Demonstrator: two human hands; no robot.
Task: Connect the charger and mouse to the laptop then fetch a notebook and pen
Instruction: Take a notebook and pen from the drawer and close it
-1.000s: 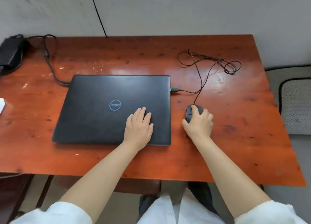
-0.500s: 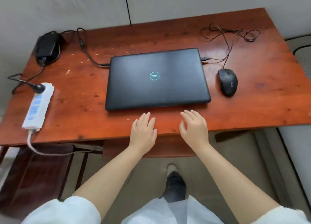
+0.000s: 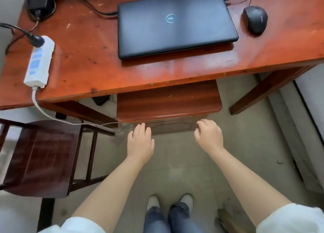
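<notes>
Head view: both hands reach forward over the floor, empty. The left hand is flat with fingers spread; the right hand is loosely curled, holding nothing. Just beyond the fingertips is a wooden stool tucked under the red-brown desk. Farther ahead lie the closed laptop, with cables plugged into both sides, and, right of it, the mouse. A chair stands left of the left hand.

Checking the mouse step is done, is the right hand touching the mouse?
Apart. The head view shows the right hand empty, low by the stool, off the table; the mouse sits alone beside the laptop.
</notes>
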